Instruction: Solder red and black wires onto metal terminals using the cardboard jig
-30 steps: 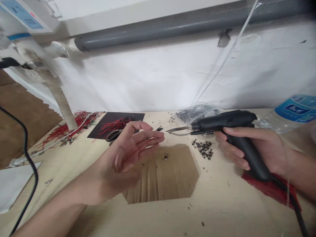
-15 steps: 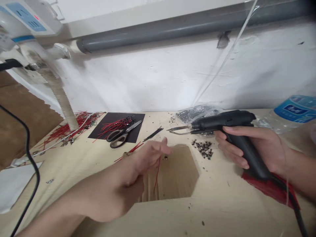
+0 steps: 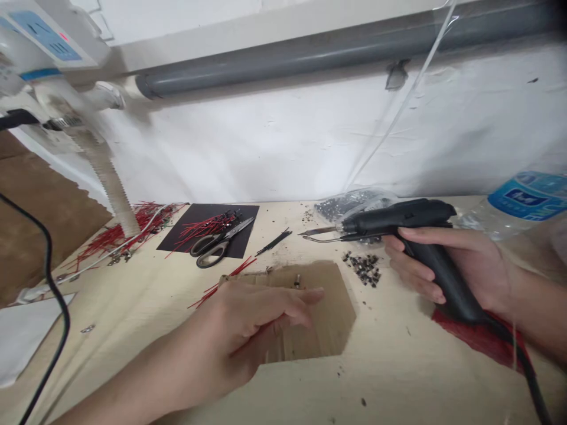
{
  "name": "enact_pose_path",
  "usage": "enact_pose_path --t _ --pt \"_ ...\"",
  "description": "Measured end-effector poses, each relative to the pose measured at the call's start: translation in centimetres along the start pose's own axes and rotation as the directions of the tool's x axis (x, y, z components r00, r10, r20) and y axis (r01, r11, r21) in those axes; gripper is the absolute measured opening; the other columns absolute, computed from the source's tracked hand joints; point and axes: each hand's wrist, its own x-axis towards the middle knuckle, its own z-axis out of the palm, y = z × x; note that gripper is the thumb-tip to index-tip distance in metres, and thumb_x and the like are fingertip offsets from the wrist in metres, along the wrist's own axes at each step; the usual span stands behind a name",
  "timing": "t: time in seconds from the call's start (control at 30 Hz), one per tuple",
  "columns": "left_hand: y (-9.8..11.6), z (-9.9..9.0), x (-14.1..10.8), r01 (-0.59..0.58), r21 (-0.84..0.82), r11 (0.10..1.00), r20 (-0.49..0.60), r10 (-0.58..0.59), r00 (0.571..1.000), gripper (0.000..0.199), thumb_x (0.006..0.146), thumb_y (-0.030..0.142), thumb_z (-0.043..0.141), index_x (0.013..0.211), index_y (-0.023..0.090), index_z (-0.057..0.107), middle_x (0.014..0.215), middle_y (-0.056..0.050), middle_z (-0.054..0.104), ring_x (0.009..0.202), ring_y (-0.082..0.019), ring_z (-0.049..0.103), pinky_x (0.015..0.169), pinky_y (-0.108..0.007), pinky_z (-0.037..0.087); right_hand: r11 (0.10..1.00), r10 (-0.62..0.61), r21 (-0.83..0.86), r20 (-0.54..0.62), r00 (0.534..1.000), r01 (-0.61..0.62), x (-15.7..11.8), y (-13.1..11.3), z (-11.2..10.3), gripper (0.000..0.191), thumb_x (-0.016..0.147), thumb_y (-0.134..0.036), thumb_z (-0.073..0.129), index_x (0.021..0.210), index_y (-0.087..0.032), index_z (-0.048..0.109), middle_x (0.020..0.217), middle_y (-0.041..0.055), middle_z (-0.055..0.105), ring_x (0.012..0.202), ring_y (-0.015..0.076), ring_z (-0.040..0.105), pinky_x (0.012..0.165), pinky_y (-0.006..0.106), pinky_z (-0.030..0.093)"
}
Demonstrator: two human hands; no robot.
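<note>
My left hand (image 3: 266, 319) is low over a brown cardboard piece (image 3: 330, 313), its index finger stretched out and the other fingers bent apart from it; the thumb is hidden. Just beyond the fingers, a small metal-and-black component (image 3: 297, 281) sits on the cardboard. Whatever lies beneath the hand cannot be seen. My right hand (image 3: 447, 254) is wrapped around the grip of a black soldering gun (image 3: 398, 216). Its pointed tip and thin curved feed tube point left, above the table and short of the cardboard.
Scissors (image 3: 215, 251) and red wires with black ends (image 3: 208, 227) lie on a black sheet (image 3: 177, 239). Loose small parts (image 3: 363, 268) and a plastic bag of parts (image 3: 341, 203) are at right. A water bottle (image 3: 527, 198) and a corrugated hose (image 3: 108, 177) flank the table.
My left hand has come down and slightly right over the cardboard, covering the red wire that showed beneath it. The right hand and soldering gun have hardly moved.
</note>
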Motion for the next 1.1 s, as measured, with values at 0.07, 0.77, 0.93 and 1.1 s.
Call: enact_pose_path --t 0.07,0.77,0.93,1.1 --pt "-0.1 -0.1 -0.1 0.043 -0.025 0.999 -0.018 -0.043 0.999 0.037 0.098 -0.002 0.052 0.117 0.025 0.068 0.13 -0.003 0.078 0.123 -0.016 0.074 0.096 -0.021 0.06 1.0 -0.009 -0.001 0.001 1.0 0.009 -0.1 0.1 0.1 0.029 0.082 -0.045 0.082 0.073 -0.019 0.075 0.048 0.0 0.058 0.036 0.0136 0.054 0.032 0.02 0.05" --pt "-2.9 0.2 -0.2 0.243 -0.461 0.853 -0.348 -0.426 0.835 0.016 0.093 0.029 0.079 0.085 0.017 0.073 0.094 -0.007 0.085 0.065 -0.014 0.078 0.052 -0.018 0.06 0.982 0.177 -0.048 -0.083 0.981 -0.181 -1.8 0.8 1.0 0.037 0.071 -0.051 0.089 0.065 -0.019 0.072 0.046 -0.0017 0.058 0.031 0.0107 0.052 0.032 0.019 0.048" --pt "-2.7 1.2 -0.7 0.1 -0.118 0.988 -0.576 -0.15 0.804 0.009 0.089 0.016 0.08 0.088 0.024 0.084 0.091 -0.002 0.08 0.085 -0.014 0.076 0.064 -0.017 0.062 0.975 0.206 -0.055 -0.112 0.972 -0.213 -2.0 0.6 1.1 0.037 0.066 -0.052 0.091 0.066 -0.02 0.072 0.044 -0.0029 0.057 0.029 0.0102 0.05 0.03 0.018 0.046" --pt "-2.2 1.4 -1.8 -0.08 0.265 0.961 -0.441 0.195 0.876 0.028 0.094 0.0 0.068 0.108 0.02 0.081 0.097 -0.003 0.077 0.085 -0.011 0.074 0.071 -0.019 0.061 0.956 0.268 -0.076 -0.159 0.95 -0.282 -2.3 0.5 1.1 0.042 0.068 -0.054 0.09 0.061 -0.018 0.07 0.044 -0.0002 0.06 0.031 0.011 0.054 0.031 0.018 0.047"
